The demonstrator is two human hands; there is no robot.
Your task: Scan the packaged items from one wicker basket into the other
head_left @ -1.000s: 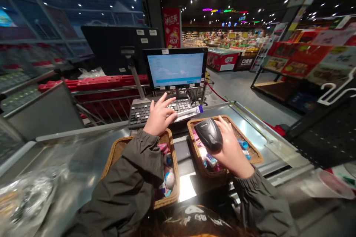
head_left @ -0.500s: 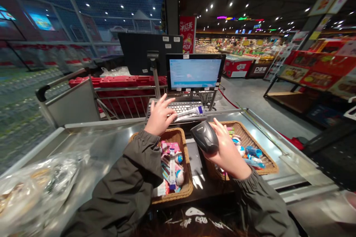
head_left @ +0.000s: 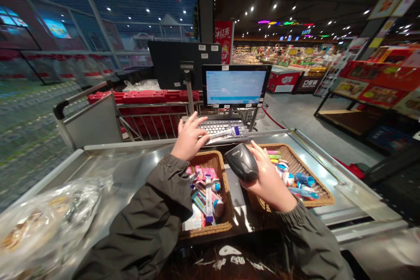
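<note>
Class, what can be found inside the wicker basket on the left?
Visible in the basket are a pink packet, a slim white packet and round blue-and-white items. The left sleeve covers its left side; anything beneath is hidden.

Left hand (head_left: 190,141) pinching, upper fingers (head_left: 199,121) splayed; right hand (head_left: 268,180) curled, arms (head_left: 154,201) forward.

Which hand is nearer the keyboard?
Left. The left hand is at the left end of the keyboard; the right hand, holding the scanner, is farther off, lower and to the right in view.
</note>
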